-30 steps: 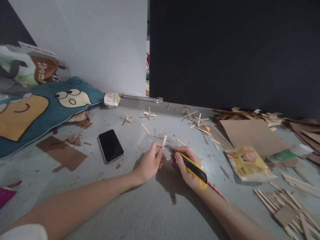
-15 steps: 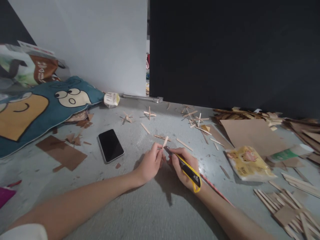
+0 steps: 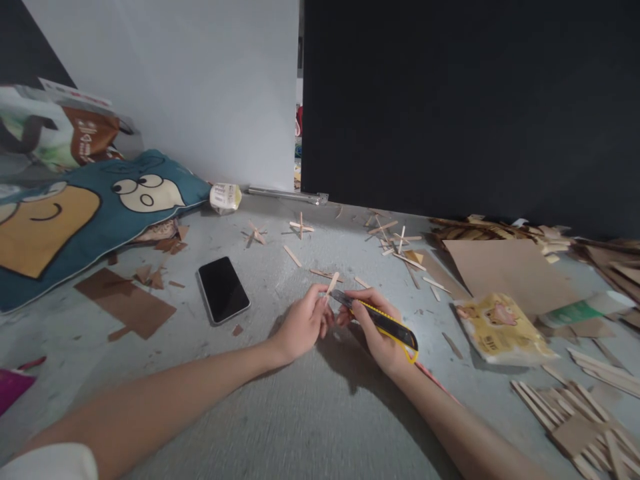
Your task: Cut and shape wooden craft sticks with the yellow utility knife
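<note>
Between the fingertips of my left hand (image 3: 303,327) is a short wooden craft stick (image 3: 333,283), its upper end pointing up and away. My right hand (image 3: 375,330) grips a yellow and black utility knife (image 3: 387,325). The knife's tip reaches the craft stick close to my left fingers; whether the blade touches the wood I cannot tell. Just beyond my hands lie loose craft sticks, one partly hidden behind my right fingers. Farther back stand small crossed-stick pieces (image 3: 301,227).
A phone (image 3: 223,291) lies left of my hands, near brown cardboard scraps (image 3: 125,303) and a blue cushion (image 3: 115,220). To the right are a yellow packet (image 3: 503,330), a cardboard sheet (image 3: 505,270) and a heap of craft sticks (image 3: 575,420). Panels stand behind.
My right hand has turned with the utility knife, whose handle now lies flatter and farther right. My left hand keeps the craft stick in nearly the same place.
</note>
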`<action>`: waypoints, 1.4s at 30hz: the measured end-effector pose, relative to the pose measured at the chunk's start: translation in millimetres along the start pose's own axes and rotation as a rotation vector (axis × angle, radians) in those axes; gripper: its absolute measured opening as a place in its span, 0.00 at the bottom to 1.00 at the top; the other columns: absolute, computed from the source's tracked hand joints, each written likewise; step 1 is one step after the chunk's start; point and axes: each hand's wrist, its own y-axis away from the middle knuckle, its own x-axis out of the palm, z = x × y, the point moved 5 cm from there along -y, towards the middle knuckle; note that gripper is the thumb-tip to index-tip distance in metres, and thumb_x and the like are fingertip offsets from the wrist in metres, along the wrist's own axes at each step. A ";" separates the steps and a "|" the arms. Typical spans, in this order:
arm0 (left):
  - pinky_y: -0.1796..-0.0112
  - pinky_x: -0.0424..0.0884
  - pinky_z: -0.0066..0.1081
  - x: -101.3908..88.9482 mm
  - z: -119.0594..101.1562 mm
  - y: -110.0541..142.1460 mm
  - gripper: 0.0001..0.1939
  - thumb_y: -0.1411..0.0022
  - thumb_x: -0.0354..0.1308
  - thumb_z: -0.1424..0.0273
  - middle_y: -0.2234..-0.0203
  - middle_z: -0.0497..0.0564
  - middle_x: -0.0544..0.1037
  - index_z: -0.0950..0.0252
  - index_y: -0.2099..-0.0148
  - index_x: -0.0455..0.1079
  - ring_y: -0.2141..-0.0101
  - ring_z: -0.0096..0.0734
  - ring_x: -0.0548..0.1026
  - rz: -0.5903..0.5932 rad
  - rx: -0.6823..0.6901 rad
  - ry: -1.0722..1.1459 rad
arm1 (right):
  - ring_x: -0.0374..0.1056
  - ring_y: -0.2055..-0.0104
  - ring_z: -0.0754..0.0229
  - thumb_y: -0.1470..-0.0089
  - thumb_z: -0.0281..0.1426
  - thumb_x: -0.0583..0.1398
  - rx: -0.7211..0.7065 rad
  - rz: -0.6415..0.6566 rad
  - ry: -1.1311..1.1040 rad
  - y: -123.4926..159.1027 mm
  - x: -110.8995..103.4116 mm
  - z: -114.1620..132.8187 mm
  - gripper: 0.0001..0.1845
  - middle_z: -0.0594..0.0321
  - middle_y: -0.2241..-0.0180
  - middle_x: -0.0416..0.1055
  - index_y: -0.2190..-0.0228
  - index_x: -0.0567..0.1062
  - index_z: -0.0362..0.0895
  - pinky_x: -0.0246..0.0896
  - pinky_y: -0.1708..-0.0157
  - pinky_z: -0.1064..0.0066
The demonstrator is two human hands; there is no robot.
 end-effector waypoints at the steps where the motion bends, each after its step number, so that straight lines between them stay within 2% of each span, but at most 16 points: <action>1: 0.79 0.61 0.25 0.3 0.5 -0.1 0.20 0.25 0.44 0.51 0.77 0.41 0.70 0.62 0.46 0.62 0.82 0.24 0.66 0.010 -0.019 0.027 | 0.79 0.72 0.55 0.36 0.48 0.62 0.006 0.001 -0.010 0.2 0.2 -0.6 0.17 0.61 0.70 0.80 0.59 0.75 0.48 0.78 0.66 0.61; 9: 0.81 0.58 0.24 1.5 -1.4 -1.1 0.27 0.32 0.52 0.42 0.77 0.39 0.68 0.60 0.49 0.57 0.83 0.22 0.64 0.103 -0.097 0.301 | 0.80 0.69 0.53 0.37 0.49 0.62 0.029 -0.003 -0.047 1.4 0.8 -2.0 0.17 0.59 0.67 0.81 0.57 0.75 0.49 0.78 0.63 0.57; 14: 0.81 0.57 0.24 1.9 -2.2 -1.4 0.26 0.32 0.54 0.44 0.77 0.38 0.68 0.60 0.49 0.57 0.83 0.22 0.64 0.097 -0.099 0.325 | 0.80 0.69 0.51 0.37 0.50 0.60 0.066 0.010 -0.097 -2.7 2.0 -13.5 0.18 0.59 0.67 0.81 0.56 0.74 0.50 0.76 0.69 0.59; 18: 0.80 0.58 0.24 0.9 -2.8 -2.0 0.24 0.30 0.51 0.45 0.78 0.39 0.68 0.60 0.48 0.58 0.84 0.22 0.64 0.086 -0.100 0.303 | 0.79 0.68 0.50 0.35 0.48 0.58 0.063 0.022 -0.105 -3.8 2.3 -15.3 0.16 0.60 0.71 0.79 0.57 0.75 0.49 0.74 0.71 0.61; 20: 0.80 0.58 0.23 -0.1 -1.1 -3.2 0.23 0.29 0.50 0.46 0.78 0.39 0.68 0.61 0.48 0.58 0.84 0.22 0.64 0.070 -0.107 0.285 | 0.79 0.64 0.51 0.33 0.46 0.56 -0.023 -0.004 -0.024 -2.4 -1.1 -7.2 0.16 0.59 0.69 0.79 0.59 0.76 0.49 0.74 0.66 0.60; 24: 0.81 0.57 0.23 -3.3 2.8 -4.3 0.20 0.27 0.48 0.50 0.77 0.40 0.70 0.60 0.48 0.59 0.84 0.22 0.65 -0.030 -0.060 0.193 | 0.73 0.49 0.49 0.31 0.41 0.55 -0.343 -0.163 0.325 4.0 -10.4 15.0 0.15 0.54 0.55 0.75 0.61 0.78 0.49 0.69 0.49 0.53; 26: 0.81 0.59 0.24 -3.0 2.1 -2.5 0.17 0.26 0.47 0.52 0.76 0.41 0.71 0.60 0.48 0.59 0.83 0.23 0.66 -0.052 -0.023 0.095 | 0.73 0.54 0.51 0.32 0.38 0.55 -0.430 -0.247 0.438 6.1 -12.5 16.8 0.11 0.56 0.59 0.76 0.61 0.76 0.49 0.67 0.51 0.55; 28: 0.79 0.61 0.25 -1.3 -0.6 0.4 0.15 0.25 0.46 0.55 0.76 0.41 0.72 0.60 0.47 0.59 0.82 0.24 0.67 -0.036 0.010 -0.007 | 0.72 0.64 0.55 0.32 0.36 0.56 -0.427 -0.217 0.549 4.9 -8.7 11.0 0.08 0.63 0.69 0.74 0.58 0.75 0.50 0.64 0.54 0.56; 30: 0.77 0.63 0.26 0.6 -3.7 3.2 0.14 0.24 0.43 0.59 0.77 0.41 0.70 0.61 0.45 0.59 0.81 0.25 0.68 0.000 0.036 -0.096 | 0.71 0.68 0.57 0.32 0.34 0.56 -0.403 -0.130 0.634 3.5 -2.3 4.1 0.08 0.67 0.73 0.72 0.55 0.75 0.51 0.60 0.55 0.57; 36: 0.71 0.64 0.28 2.5 -4.1 7.0 0.15 0.23 0.41 0.64 0.77 0.42 0.70 0.63 0.41 0.61 0.76 0.29 0.70 0.070 0.055 -0.225 | 0.73 0.66 0.59 0.30 0.30 0.56 -0.440 0.018 0.732 5.8 7.1 1.5 0.07 0.64 0.64 0.79 0.54 0.73 0.49 0.52 0.55 0.60; 42: 0.69 0.67 0.30 3.9 -5.8 9.4 0.17 0.23 0.42 0.63 0.72 0.47 0.76 0.63 0.40 0.62 0.72 0.31 0.73 0.099 0.044 -0.223 | 0.73 0.66 0.60 0.30 0.28 0.56 -0.434 0.036 0.748 4.8 7.1 0.5 0.07 0.64 0.61 0.80 0.53 0.71 0.49 0.50 0.54 0.61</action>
